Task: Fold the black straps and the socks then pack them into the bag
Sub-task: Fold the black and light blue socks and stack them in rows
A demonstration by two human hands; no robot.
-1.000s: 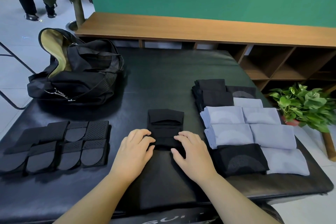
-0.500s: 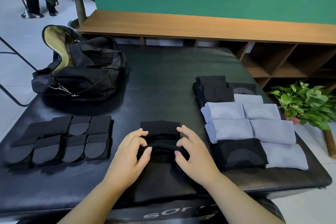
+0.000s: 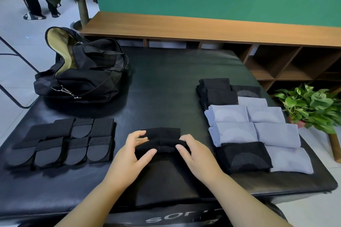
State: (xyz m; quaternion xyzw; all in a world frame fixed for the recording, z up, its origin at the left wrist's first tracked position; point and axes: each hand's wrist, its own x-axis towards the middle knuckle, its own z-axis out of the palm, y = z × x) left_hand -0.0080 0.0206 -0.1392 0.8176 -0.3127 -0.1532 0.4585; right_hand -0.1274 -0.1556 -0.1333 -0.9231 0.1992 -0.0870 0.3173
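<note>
Two bare hands work at the near middle of a black padded table. The left hand and right hand each pinch an end of a black sock — partly rolled. Folded black straps lie left, folded socks right — an open black bag sits far left.

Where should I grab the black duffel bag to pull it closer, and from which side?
Judging by its slumped body, take the black duffel bag by the webbing handles bunched on top, reaching from its right side; the flipped-up lid blocks the left.
</note>
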